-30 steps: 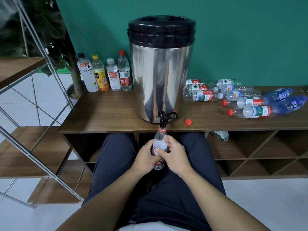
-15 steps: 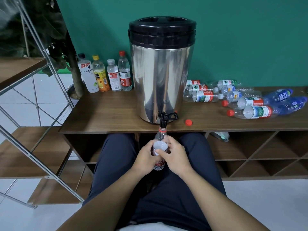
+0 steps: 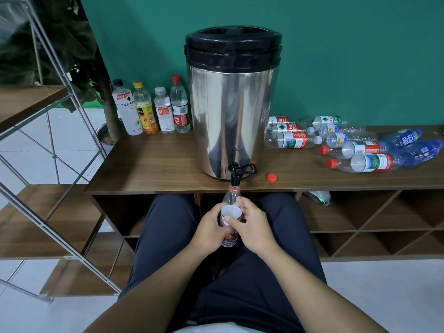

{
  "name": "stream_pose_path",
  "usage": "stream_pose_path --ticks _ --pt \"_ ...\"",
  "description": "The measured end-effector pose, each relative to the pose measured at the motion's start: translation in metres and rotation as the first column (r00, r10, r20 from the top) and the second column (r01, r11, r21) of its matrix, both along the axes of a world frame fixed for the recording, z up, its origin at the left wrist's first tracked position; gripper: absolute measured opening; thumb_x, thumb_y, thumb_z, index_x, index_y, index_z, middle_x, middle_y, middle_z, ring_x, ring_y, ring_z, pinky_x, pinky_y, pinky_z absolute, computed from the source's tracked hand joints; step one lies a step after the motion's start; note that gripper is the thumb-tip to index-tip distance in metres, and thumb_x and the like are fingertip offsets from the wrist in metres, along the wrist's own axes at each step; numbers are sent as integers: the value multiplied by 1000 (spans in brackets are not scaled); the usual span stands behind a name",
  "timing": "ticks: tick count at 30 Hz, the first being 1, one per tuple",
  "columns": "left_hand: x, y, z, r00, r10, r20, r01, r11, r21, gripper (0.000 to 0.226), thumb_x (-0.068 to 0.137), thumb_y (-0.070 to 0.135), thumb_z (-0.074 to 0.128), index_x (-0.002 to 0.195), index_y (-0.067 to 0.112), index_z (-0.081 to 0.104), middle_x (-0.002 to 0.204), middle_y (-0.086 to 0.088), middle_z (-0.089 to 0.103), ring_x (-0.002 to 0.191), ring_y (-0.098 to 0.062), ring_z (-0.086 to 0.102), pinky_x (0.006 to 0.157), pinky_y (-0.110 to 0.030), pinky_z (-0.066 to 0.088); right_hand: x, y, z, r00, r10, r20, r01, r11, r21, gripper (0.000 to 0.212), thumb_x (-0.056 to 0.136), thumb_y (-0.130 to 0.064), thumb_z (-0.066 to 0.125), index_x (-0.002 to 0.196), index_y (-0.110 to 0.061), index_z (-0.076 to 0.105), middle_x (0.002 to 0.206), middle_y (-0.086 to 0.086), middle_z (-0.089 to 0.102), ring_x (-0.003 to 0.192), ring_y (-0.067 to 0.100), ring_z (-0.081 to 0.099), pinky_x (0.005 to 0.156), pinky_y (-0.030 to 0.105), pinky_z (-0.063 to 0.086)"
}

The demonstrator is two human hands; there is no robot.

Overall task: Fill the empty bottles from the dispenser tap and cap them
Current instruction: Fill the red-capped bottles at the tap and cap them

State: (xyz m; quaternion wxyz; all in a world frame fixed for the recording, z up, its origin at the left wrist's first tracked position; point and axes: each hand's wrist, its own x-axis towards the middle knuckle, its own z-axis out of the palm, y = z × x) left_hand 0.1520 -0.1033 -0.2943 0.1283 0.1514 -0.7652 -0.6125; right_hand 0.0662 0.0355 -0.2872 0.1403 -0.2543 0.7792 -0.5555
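A steel dispenser (image 3: 231, 111) with a black lid stands on the wooden shelf top (image 3: 153, 164). Its black tap (image 3: 235, 173) juts over the front edge, lever turned to the right. Under the tap, a clear bottle (image 3: 230, 213) with a red and white label has its open neck right at the spout. My left hand (image 3: 210, 227) grips the bottle from the left and my right hand (image 3: 253, 225) grips it from the right, thumb across the label. A loose red cap (image 3: 272, 178) lies on the shelf top right of the tap.
Several capped upright bottles (image 3: 153, 109) stand left of the dispenser by the wall. Several empty bottles (image 3: 355, 145) lie on their sides to the right. Open cubby shelves (image 3: 374, 224) run under the top. A metal-framed rack (image 3: 48, 164) is at the left. My knees are below the bottle.
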Motion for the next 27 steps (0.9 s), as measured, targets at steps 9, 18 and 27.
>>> stream_pose_path --ticks 9,18,27 --pt "0 -1 -1 1000 -3 11 3 1000 -4 56 85 -4 78 132 26 71 115 6 81 105 -13 77 92 -25 59 0 -1 0 1000 -2 6 2 1000 7 45 85 -28 91 123 -36 70 114 -10 81 110 11 77 101 48 63" --pt "0 0 0 1000 5 6 -5 1000 -10 55 85 -6 79 132 24 72 115 7 81 106 -12 76 92 -22 58 0 -1 1 1000 -1 -8 1 1000 14 44 87 -26 91 123 -37 70 113 -12 81 109 10 77 100 46 63" --pt "0 0 0 1000 8 9 -8 1000 -1 56 86 -5 81 133 23 71 115 6 81 106 -11 77 90 -20 57 1 0 3 1000 2 -10 -2 1000 6 41 87 -24 91 122 -34 70 112 -11 81 108 11 77 100 47 63"
